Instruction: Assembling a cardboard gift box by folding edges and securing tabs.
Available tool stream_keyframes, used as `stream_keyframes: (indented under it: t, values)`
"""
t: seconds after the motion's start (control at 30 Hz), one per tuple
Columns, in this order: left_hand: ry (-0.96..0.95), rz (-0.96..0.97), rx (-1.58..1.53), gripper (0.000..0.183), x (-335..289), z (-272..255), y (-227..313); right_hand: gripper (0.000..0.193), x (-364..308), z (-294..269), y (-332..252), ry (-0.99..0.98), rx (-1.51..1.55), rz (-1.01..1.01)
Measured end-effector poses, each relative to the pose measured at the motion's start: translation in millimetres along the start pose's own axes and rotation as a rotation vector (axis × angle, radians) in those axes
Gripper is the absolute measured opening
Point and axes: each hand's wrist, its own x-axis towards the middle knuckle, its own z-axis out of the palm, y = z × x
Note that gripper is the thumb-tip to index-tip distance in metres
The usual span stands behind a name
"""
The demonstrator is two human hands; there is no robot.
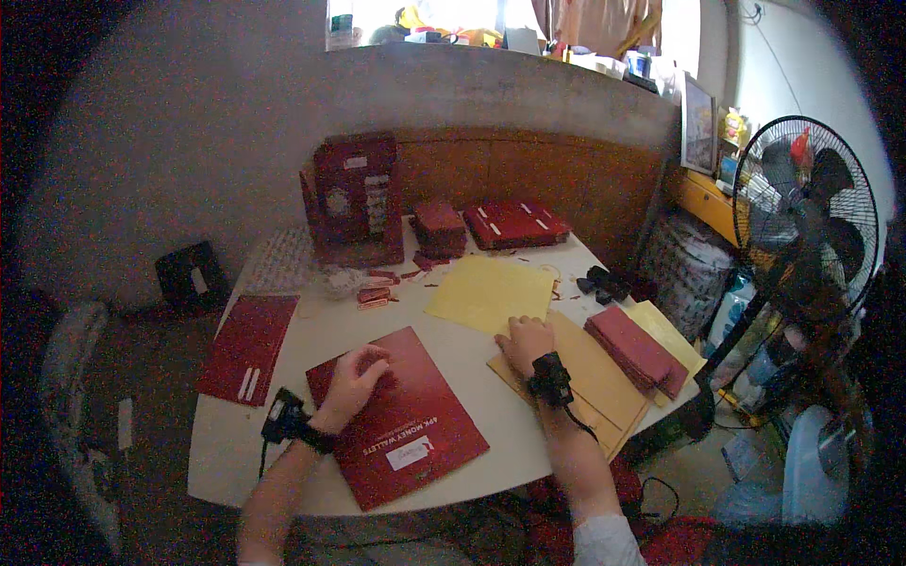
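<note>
A dark red flat folder [427, 406] with a white label lies slanted at the near middle of the white table. My left hand [351, 385] rests on its upper left part, fingers loosely curved and apart, gripping nothing. To the right is a stack of tan card sheets or envelopes [599, 387]. My right hand [528, 347] is over the far left edge of this stack, its fingers bent down there with the fingertips hidden. Just beyond that hand lies a yellow sheet [486, 288]. Both wrists wear black strapped devices with cables.
Another red folder [250, 349] lies at the left edge. A red upright box [359, 203], a small red stack [439, 229] and flat red packs [516, 224] stand at the back. Dark red wallets [637, 349] lie right. A black fan [807, 208] stands beyond the table.
</note>
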Motion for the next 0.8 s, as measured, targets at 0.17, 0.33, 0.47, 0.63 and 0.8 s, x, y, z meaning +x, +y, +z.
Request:
stream_keyframes:
  t: [0.17, 0.33, 0.47, 0.63, 0.8]
  values:
    - [-0.216, -0.265, -0.187, 0.033, 59.0, 37.5, -19.6, 0.046, -6.3, -13.8, -1.4, -0.046, 0.011, -0.004]
    - [-0.055, -0.164, 0.332, 0.044, 124.5, 58.4, -63.8, 0.052, -9.5, -8.9, -6.5, 0.002, -0.005, 0.027]
    - [-0.058, -0.233, 0.596, 0.044, 153.4, 125.6, -63.9, 0.052, -28.2, 5.9, 39.2, 0.059, -0.029, 0.235]
    - [0.126, -0.055, 0.566, 0.037, 230.7, 41.6, -171.6, 0.05, -5.5, -5.1, -25.1, 0.051, 0.127, 0.071]
    - [-0.062, -0.272, 0.129, 0.033, 179.1, 108.2, -79.5, 0.04, -44.8, -13.1, 17.1, 0.044, 0.051, 0.099]
